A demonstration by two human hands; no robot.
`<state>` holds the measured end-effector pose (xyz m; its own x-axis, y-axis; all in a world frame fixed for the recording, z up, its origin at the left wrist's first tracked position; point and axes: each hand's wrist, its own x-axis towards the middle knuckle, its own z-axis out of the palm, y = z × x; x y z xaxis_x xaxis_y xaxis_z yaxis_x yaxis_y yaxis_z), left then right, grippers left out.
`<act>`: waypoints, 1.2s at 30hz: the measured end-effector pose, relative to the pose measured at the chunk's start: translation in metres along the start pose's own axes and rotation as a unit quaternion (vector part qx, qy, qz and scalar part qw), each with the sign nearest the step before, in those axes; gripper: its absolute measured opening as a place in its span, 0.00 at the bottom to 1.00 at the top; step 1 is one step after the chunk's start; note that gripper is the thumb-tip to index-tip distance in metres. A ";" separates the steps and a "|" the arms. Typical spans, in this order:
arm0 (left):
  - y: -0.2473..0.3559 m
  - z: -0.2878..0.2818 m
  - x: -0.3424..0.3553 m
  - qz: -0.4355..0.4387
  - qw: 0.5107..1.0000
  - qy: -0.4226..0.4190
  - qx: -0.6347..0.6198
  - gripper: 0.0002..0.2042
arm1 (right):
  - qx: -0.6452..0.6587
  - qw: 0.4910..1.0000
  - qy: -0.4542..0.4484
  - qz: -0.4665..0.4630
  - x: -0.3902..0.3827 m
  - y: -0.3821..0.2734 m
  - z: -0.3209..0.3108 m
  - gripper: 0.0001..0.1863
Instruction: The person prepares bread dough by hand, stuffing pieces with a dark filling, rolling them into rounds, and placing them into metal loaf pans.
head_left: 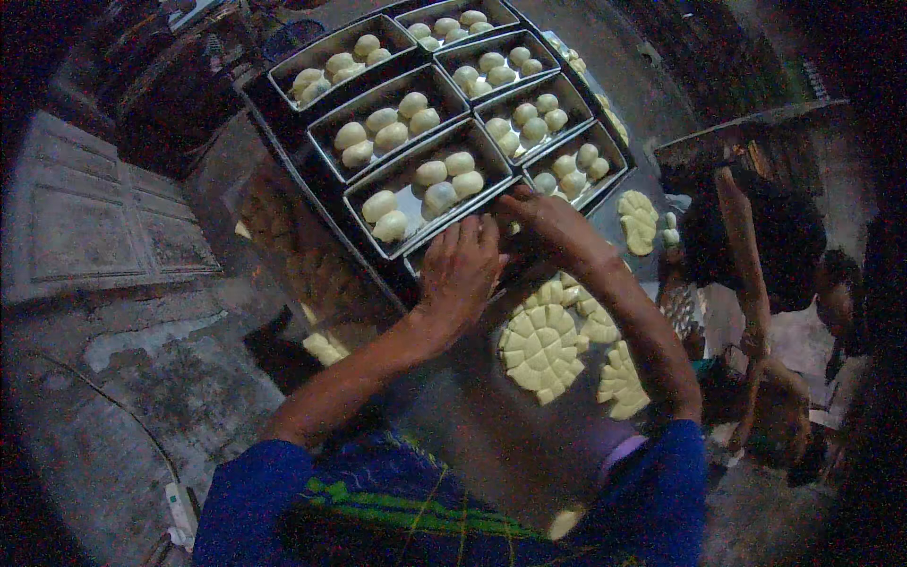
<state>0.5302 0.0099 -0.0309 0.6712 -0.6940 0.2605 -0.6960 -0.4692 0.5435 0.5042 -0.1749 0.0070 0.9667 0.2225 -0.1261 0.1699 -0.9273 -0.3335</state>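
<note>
Metal loaf tins [431, 142], each holding several pale dough balls [459, 163], stand in rows on a large dark tray [283, 151]. The nearest tin [406, 269] is mostly covered by both hands. My left hand [458, 269] has its fingers bent and close together at that tin's edge; what they grip, if anything, is hidden. Just to its upper right, my right hand [539, 217] reaches into the gap beside the tins, fingertips curled down and out of sight, with a bit of dough glimpsed below them.
Cut dough rounds [540, 345] lie on the surface right of my hands, another dough piece [638, 222] farther up. Another person [756, 265] is at the right. At the left are pale panels [104, 217], a cable [132, 411] and a power strip [178, 510] on the floor.
</note>
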 end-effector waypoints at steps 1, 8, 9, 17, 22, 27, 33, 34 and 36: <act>-0.001 -0.006 0.001 0.008 0.999 0.009 -0.029 0.18 | -0.014 0.999 -0.024 0.032 -0.001 -0.004 -0.007 0.18; -0.065 -0.050 0.039 0.097 0.991 0.091 -0.006 0.18 | 0.031 0.995 0.091 -0.028 0.042 -0.011 -0.038 0.19; -0.073 -0.046 0.042 0.122 0.989 0.084 -0.008 0.20 | 0.034 0.996 0.071 -0.048 0.053 -0.001 -0.030 0.23; -0.089 -0.033 0.051 0.125 0.992 0.002 -0.023 0.27 | 0.001 0.994 0.023 -0.104 0.099 0.021 -0.012 0.34; -0.095 -0.032 0.050 0.075 0.995 -0.068 0.003 0.26 | 0.005 0.997 -0.029 -0.067 0.102 0.005 -0.027 0.29; -0.088 -0.032 0.049 0.059 0.994 -0.088 0.029 0.21 | -0.032 0.996 -0.056 -0.054 0.094 0.003 -0.031 0.19; -0.092 -0.026 0.050 0.067 0.995 -0.069 0.022 0.19 | -0.066 0.991 -0.109 -0.047 0.104 0.011 -0.025 0.13; -0.093 -0.025 0.050 0.065 0.995 -0.068 0.031 0.19 | -0.086 0.988 -0.118 -0.044 0.106 0.005 -0.027 0.12; -0.087 -0.027 0.051 0.048 0.995 -0.078 0.032 0.19 | -0.038 0.990 -0.103 -0.085 0.102 0.012 -0.025 0.12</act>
<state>0.6319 0.0303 -0.0431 0.5558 -0.8119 0.1786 -0.7737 -0.4267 0.4684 0.6092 -0.1707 0.0138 0.8646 0.4272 -0.2645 0.3488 -0.8892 -0.2961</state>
